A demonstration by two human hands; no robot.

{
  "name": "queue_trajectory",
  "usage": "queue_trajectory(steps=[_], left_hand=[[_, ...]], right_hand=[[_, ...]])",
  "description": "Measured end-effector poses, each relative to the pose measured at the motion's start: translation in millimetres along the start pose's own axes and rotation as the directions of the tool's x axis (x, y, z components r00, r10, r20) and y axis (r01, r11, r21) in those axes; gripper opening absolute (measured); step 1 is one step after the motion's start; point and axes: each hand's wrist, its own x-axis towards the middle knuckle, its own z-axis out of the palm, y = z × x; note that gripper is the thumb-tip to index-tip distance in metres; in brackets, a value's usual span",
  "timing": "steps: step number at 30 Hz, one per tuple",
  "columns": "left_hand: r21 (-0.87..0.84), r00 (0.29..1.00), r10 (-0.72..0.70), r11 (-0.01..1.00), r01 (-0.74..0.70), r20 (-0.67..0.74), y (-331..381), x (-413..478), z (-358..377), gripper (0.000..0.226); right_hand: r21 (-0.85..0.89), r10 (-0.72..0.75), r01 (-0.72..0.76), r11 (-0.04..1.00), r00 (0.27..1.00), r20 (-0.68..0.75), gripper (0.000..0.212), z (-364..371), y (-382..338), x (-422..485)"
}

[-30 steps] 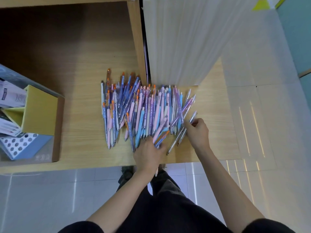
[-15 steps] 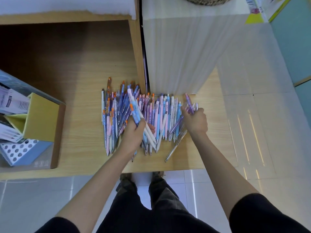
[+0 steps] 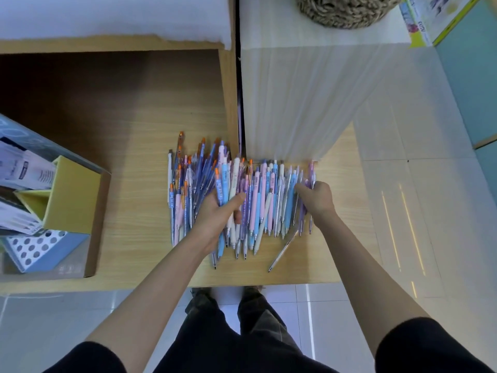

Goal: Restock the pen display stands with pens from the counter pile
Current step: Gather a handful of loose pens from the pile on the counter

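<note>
Left hand: the left hand [image 3: 217, 214] was lying flat on the near edge of the pens a second ago. Now it is clutching a bundle [image 3: 222, 181] of light-blue and white pens, thumb wrapped across the barrels, and raising it off the heap.
Right hand: the right hand [image 3: 317, 200] was picking at loose pens near the front a second ago. It is now sitting at 3 o'clock of the heap, fingers curled round a few purple pens [image 3: 311, 173] at the edge.
Pile: the pile [image 3: 262, 200] is lying on the counter [image 3: 139, 184], far ends against the white panel [image 3: 295, 103] at 12 o'clock. It is looking more squared up than a second ago.
Stray pen: one stray pen [image 3: 282, 251] is lying slanted at 5 o'clock of the heap, apart from both hands.
Stand: a box with yellow dividers [image 3: 72, 195] is waiting at 9 o'clock, well apart from the heap. I cannot tell whether it is one of the display stands.
Meaning: the person is going from tidying to picking up. My read is that the first handful is on its way out of the heap, and restocking is only just starting, with most pens not yet moved.
Watch: the barrels are looking slick, and the bundle's tips are fanning out below the palm, so a pen could be slipping free in transit.
</note>
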Motion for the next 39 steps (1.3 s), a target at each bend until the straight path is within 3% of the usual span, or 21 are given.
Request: queue_trajectory(steps=[3, 6, 9, 12, 15, 20, 22, 26, 30, 33, 36, 39], left_hand=[[-0.079, 0.999, -0.031, 0.996, 0.032, 0.019, 4.8, -2.8, -1.6, 0.009], [-0.021, 0.999, -0.039, 0.999, 0.039, 0.024, 9.6, -7.4, -4.5, 0.030], [-0.039, 0.999, -0.035, 0.999, 0.037, 0.034, 15.8, -15.6, -6.6, 0.035], [-0.095, 0.998, 0.011, 0.995, -0.006, 0.057, 22.8, -28.7, -7.3, 0.026], [-0.148, 0.998, 0.062, 0.987, -0.060, 0.009, 29.2, -41.8, -14.3, 0.047], [-0.233, 0.986, 0.139, 0.960, -0.157, -0.092, 38.3, -65.5, -46.4, 0.016], [-0.236, 0.981, 0.163, 0.954, -0.184, -0.106, 39.3, -76.9, -67.1, 0.008], [-0.276, 0.961, 0.184, 0.932, -0.237, -0.204, 39.7, -103.6, -123.4, 0.016], [-0.294, 0.936, 0.153, 0.922, -0.250, -0.317, 31.2, -136.3, -191.2, 0.018], [-0.397, 0.942, 0.157, 0.877, -0.270, -0.296, 22.1, -165.7, -245.3, 0.008], [-0.405, 0.938, 0.179, 0.866, -0.294, -0.298, 9.9, -192.3, -305.2, 0.026], [-0.400, 0.938, 0.196, 0.866, -0.302, -0.285, 2.0, -215.6, -363.6, 0.046]], right_hand=[[0.251, -0.059, 0.046, 0.967, 0.997, 0.042, 0.028, -3.3, 3.0, -10.6], [0.501, -0.139, 0.048, 0.864, 0.979, 0.146, 0.019, -10.7, -1.2, -25.4], [0.612, -0.247, 0.033, 0.790, 0.931, 0.269, 0.025, -10.8, -16.9, -48.8], [0.625, -0.297, 0.011, 0.780, 0.886, 0.356, 0.040, 4.6, -43.0, -82.3], [0.669, -0.345, -0.032, 0.742, 0.838, 0.423, 0.043, 26.4, -68.9, -112.7], [0.562, -0.365, 0.006, 0.827, 0.765, 0.530, 0.057, 67.7, -104.8, -157.5], [0.575, -0.345, -0.059, 0.816, 0.747, 0.568, 0.055, 86.1, -117.6, -176.0], [0.615, -0.362, -0.192, 0.765, 0.661, 0.657, 0.048, 127.5, -140.7, -218.2], [0.548, -0.365, -0.201, 0.812, 0.558, 0.745, 0.063, 181.4, -151.9, -266.9], [0.525, -0.379, -0.177, 0.832, 0.509, 0.773, 0.056, 227.7, -158.0, -305.5], [0.525, -0.415, -0.135, 0.840, 0.463, 0.783, 0.032, 275.0, -166.1, -341.1], [0.519, -0.433, -0.116, 0.847, 0.414, 0.800, 0.031, 321.6, -175.9, -371.2]])
